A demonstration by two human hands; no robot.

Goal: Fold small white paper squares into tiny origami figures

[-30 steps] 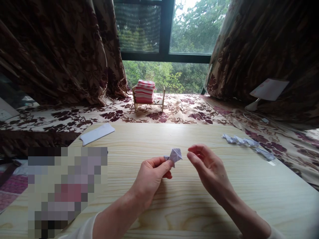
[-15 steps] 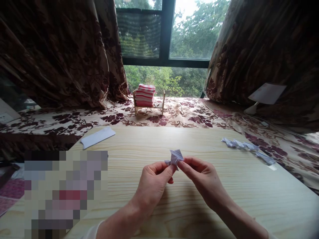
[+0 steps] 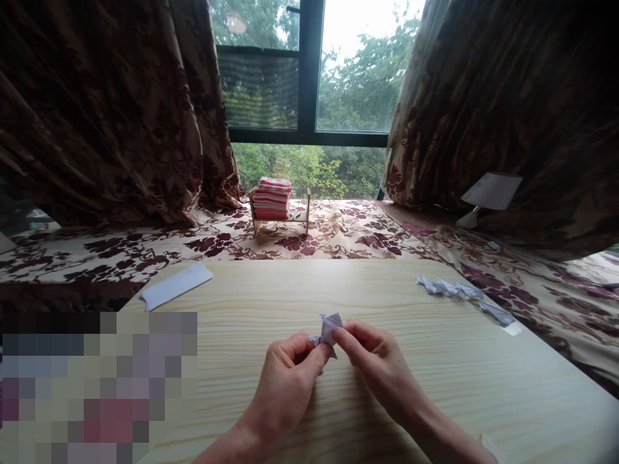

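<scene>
A small piece of folded white paper, with pointed corners, is held up above the wooden table. My left hand pinches its lower left part between thumb and fingers. On the other side, my right hand grips the paper's right edge with thumb and forefinger. The fingertips hide part of the folds. Several similar folded paper pieces lie in a row near the table's right edge. At the table's far left is a flat stack of white paper strips.
Behind the table, a flowered cloth covers the window ledge. On it stand a small wooden rack with folded red-and-white cloths and a white lamp. A pixelated patch masks the lower left.
The view has shifted, so the whole scene sits lower and farther left. Both hands keep hold of the folded paper, which is turned slightly.
</scene>
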